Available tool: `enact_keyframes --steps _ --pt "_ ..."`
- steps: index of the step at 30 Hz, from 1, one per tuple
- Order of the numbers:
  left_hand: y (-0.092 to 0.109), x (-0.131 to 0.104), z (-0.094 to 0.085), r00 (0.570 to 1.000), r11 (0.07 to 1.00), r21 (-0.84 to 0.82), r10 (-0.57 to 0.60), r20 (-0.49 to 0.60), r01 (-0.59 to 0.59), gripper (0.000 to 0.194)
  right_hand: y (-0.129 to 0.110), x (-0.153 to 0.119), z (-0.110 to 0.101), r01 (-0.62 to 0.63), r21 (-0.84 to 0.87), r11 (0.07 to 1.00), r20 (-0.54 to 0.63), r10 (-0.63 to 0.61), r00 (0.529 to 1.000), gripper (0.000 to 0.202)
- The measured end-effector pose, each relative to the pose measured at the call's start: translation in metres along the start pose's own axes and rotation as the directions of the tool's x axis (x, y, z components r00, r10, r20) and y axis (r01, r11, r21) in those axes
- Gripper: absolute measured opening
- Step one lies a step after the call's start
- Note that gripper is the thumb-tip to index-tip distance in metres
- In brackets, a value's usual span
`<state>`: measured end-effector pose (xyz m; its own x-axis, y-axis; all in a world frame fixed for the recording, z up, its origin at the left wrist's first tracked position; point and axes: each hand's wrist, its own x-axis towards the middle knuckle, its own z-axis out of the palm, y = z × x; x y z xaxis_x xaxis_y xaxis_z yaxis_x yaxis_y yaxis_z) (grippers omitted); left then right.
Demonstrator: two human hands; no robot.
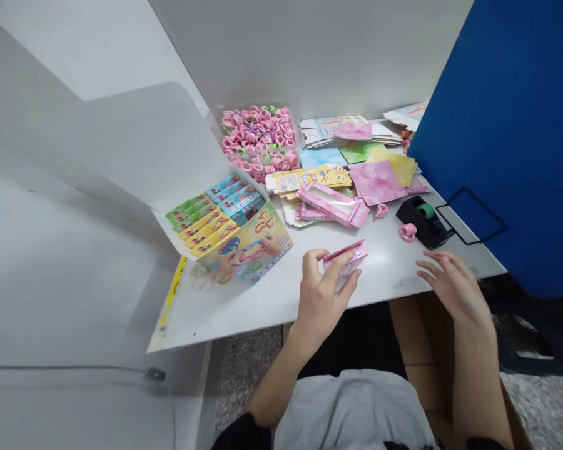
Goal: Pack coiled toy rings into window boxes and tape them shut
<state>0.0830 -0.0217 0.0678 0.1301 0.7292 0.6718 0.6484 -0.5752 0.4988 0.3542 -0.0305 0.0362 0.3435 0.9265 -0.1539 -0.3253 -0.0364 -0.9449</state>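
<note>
My left hand (323, 290) is wrapped round a small pink box (346, 261), which stands upright near the table's front edge. To the right, my right hand (456, 286) is held over the edge with its fingers apart and nothing in them. A pink striped ring (408, 232) lies beyond it, beside a black tape dispenser (423, 220) with green tape. Another pink ring (381, 211) sits next to a flat pink box with a window (333, 203).
At the left stands an open display box (251, 250) with green, yellow and blue packets. Behind it a clear bin (260, 134) holds pink rings. Coloured paper squares (379, 181) and flat cartons (326, 179) cover the table's back. A blue panel (507, 144) borders the right.
</note>
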Motion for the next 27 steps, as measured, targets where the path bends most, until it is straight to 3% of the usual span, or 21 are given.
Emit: enact_keyframes --steps 2,4,7,10,14,27 --pt "0.003 0.004 0.0 0.999 0.999 0.03 0.023 -0.024 -0.022 0.025 -0.009 -0.009 0.019 -0.052 0.049 0.997 0.043 0.05 0.998 0.035" --pt "0.005 0.007 0.0 0.998 0.999 0.03 0.039 -0.046 -0.037 0.018 -0.017 -0.015 0.037 -0.157 0.124 0.98 0.168 0.135 0.976 0.031" --pt "0.006 0.012 0.001 0.999 0.999 -0.03 0.028 -0.032 -0.029 0.013 -0.023 -0.023 0.062 -0.321 0.176 0.931 0.416 0.225 0.881 0.023" --pt "0.005 0.012 0.003 0.999 0.996 -0.086 0.031 -0.023 -0.033 0.012 -0.023 -0.03 0.078 -0.397 0.168 0.902 0.548 0.249 0.799 0.022" --pt "0.0 0.01 0.007 0.997 0.992 -0.109 0.064 -0.04 -0.068 0.013 -0.018 -0.031 0.088 -0.429 0.154 0.89 0.609 0.257 0.751 0.022" --pt "-0.006 0.007 0.011 0.993 0.976 -0.189 0.1 -0.065 -0.11 0.014 -0.02 -0.019 0.09 -0.487 0.147 0.861 0.658 0.283 0.698 0.02"
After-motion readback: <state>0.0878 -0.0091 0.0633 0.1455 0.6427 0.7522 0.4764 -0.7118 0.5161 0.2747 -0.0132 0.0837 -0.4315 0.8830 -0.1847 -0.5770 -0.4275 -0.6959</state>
